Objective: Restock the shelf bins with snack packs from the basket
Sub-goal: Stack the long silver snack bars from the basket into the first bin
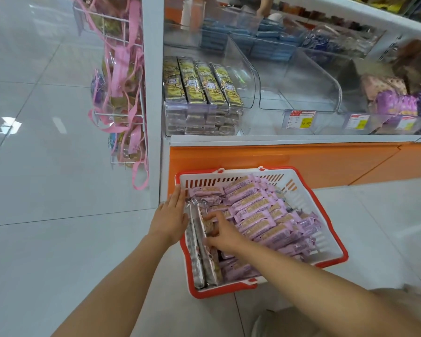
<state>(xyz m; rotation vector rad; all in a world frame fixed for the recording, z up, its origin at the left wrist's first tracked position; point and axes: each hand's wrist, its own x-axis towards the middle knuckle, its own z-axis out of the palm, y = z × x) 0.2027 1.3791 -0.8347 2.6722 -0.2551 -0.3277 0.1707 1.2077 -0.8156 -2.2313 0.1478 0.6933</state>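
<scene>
Evidently gathering stock, the left hand (174,215) presses flat against upright long packs (208,266) in the basket (204,180) at lower centre, while the right hand (220,231) curls round them, probably to lift next toward the clear bin (299,93).

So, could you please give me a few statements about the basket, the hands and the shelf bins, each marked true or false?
1. The basket stands on the floor below the shelf. True.
2. The basket is almost empty. False: it is heaped with lilac snack packs.
3. The left hand lies with straight fingers at the basket's left side. True.
4. The right hand reaches up into a shelf bin. False: it is down in the basket, fingers curled on the upright packs at its left wall.
5. The middle clear bin shows no packs inside. True.
</scene>
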